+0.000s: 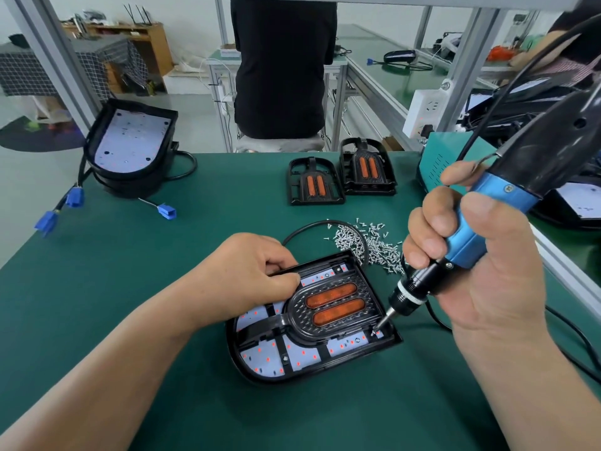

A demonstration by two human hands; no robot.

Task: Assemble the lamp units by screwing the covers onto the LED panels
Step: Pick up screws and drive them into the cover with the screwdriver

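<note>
A lamp unit (312, 323) lies on the green mat: a black cover with two orange lenses sits over a white LED panel with red dots. My left hand (250, 275) grips the unit's far left edge, fingers curled over the rim. In my right hand (471, 262) I hold a blue and black electric screwdriver (461, 242), tilted, its bit tip on a screw at the unit's near right corner (377, 330). A pile of small silver screws (367, 245) lies just behind the unit.
Two loose black covers (313, 183) (367, 169) lie further back. A stack of LED panel housings (130, 151) with blue connectors (74, 196) stands at the back left. A teal box (439, 161) and more panels sit at the right edge. A person in black sits beyond the table.
</note>
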